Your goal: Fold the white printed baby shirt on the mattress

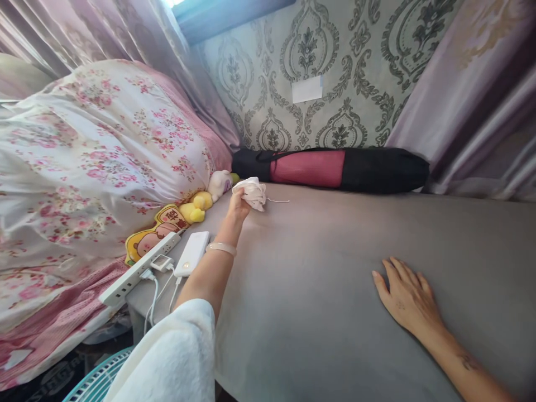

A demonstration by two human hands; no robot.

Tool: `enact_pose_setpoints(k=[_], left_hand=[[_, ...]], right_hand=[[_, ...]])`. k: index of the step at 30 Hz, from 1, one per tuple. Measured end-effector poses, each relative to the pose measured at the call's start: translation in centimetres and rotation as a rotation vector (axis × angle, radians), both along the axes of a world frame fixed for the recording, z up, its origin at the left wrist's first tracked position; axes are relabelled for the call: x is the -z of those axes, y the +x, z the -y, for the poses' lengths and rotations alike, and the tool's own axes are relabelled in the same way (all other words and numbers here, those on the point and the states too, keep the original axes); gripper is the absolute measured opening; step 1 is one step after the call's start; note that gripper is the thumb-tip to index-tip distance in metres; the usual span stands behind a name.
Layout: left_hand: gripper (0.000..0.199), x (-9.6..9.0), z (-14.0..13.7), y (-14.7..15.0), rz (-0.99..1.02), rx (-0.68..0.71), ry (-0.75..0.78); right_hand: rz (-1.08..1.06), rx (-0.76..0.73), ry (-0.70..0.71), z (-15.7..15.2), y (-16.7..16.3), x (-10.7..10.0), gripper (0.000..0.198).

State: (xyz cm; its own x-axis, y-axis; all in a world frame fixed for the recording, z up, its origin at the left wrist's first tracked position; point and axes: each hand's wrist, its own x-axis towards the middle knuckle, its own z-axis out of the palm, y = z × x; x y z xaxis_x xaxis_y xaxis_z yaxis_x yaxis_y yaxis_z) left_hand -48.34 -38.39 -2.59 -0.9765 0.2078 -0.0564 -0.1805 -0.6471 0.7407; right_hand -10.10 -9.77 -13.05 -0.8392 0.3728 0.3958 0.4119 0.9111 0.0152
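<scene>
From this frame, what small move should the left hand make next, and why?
Probably draw the white cloth slightly back toward the body over the grey surface: the left hand grips it bunched, with the arm stretched far forward near the black-and-pink bag, while the right hand lies spread on the surface.

There are two hands (239, 205) (408, 298); one cloth (252, 193); one bracelet (221, 248); one power strip (140, 271); one long bag (307, 168).

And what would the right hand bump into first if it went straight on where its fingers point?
Probably the long black-and-pink bag. The right hand points towards it across the grey surface, though depth is hard to judge.
</scene>
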Motion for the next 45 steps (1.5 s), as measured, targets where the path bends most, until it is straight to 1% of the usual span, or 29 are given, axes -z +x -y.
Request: enact_pose_setpoints(k=[2,3,6,9,13,15,17,18,20,22,24,25,26,27,29,31,34,38,40,42,44,45], left_hand=[[0.012,-0.1,-1.9,1.3,0.07,-0.012,0.017],[0.011,-0.1,-2.9,2.0,0.087,0.007,0.021],[0.009,-0.5,-5.5,4.5,0.07,0.108,0.015],[0.006,-1.0,-7.7,7.1,0.028,0.222,-0.023],[0.007,-2.1,-9.7,10.6,-0.021,0.369,-0.082],[0.013,-2.8,-10.1,12.4,-0.046,0.438,-0.106],[0.022,-3.7,-10.2,14.3,-0.081,0.506,-0.144],[0.027,-4.0,-10.2,15.3,-0.105,0.529,-0.169],[0.034,-4.7,-10.2,17.1,-0.122,0.567,-0.223],[0.037,-5.1,-10.3,18.7,-0.097,0.599,-0.255],[0.039,-5.2,-10.6,19.9,-0.06,0.621,-0.259],[0.04,-5.1,-10.8,20.3,-0.049,0.633,-0.255],[0.04,-5.1,-11.1,20.6,-0.045,0.643,-0.249],[0.04,-5.0,-11.5,20.9,-0.048,0.649,-0.241],[0.04,-4.8,-12.1,21.2,-0.078,0.636,-0.226],[0.038,-4.5,-12.7,21.2,-0.134,0.587,-0.222],[0.034,-4.2,-13.2,21.0,-0.256,0.442,-0.236],[0.025,-4.0,-12.9,20.2,-0.437,0.245,-0.326],[0.018,-4.0,-12.4,19.6,-0.517,0.162,-0.393],[0.013,-4.1,-11.8,19.1,-0.598,0.084,-0.45],[0.01,-4.1,-11.4,18.8,-0.674,0.037,-0.493],[0.01,-4.1,-11.2,18.8,-0.703,0.032,-0.51]], right_hand=[[0.001,0.004,-0.003,0.1,0.0,0.0,0.071],[0.0,0.005,-0.004,0.1,0.0,-0.1,0.069],[-0.008,0.002,-0.009,0.1,0.0,-0.1,0.064],[-0.015,-0.003,-0.024,0.3,0.0,-0.1,0.061],[-0.019,-0.005,-0.071,0.4,0.2,-0.2,0.057],[-0.03,-0.02,-0.13,0.2,0.3,-0.4,0.056],[-0.055,-0.037,-0.251,-0.2,0.2,-0.9,0.055],[-0.07,-0.037,-0.352,-0.3,0.1,-1.4,0.053],[-0.123,-0.031,-0.621,-0.4,-0.4,-2.7,0.051],[-0.239,-0.048,-0.923,0.1,-1.0,-4.5,0.05],[-0.43,-0.155,-1.157,1.3,-1.6,-6.6,0.05],[-0.498,-0.2,-1.225,2.1,-1.9,-7.7,0.05],[-0.57,-0.211,-1.252,3.0,-2.2,-8.7,0.05],[-0.615,-0.229,-1.266,3.9,-2.5,-9.6,0.05],[-0.625,-0.298,-1.279,5.6,-3.0,-11.1,0.05],[-0.598,-0.371,-1.263,6.9,-3.3,-11.9,0.05],[-0.581,-0.388,-1.238,7.6,-3.6,-12.0,0.047],[-0.584,-0.345,-1.202,6.4,-3.3,-12.1,0.044],[-0.597,-0.305,-1.114,5.4,-2.7,-12.6,0.04],[-0.624,-0.238,-0.967,4.2,-1.9,-13.1,0.035],[-0.656,-0.178,-0.838,3.1,-1.2,-13.6,0.032],[-0.67,-0.166,-0.805,2.6,-0.8,-13.8,0.03]])
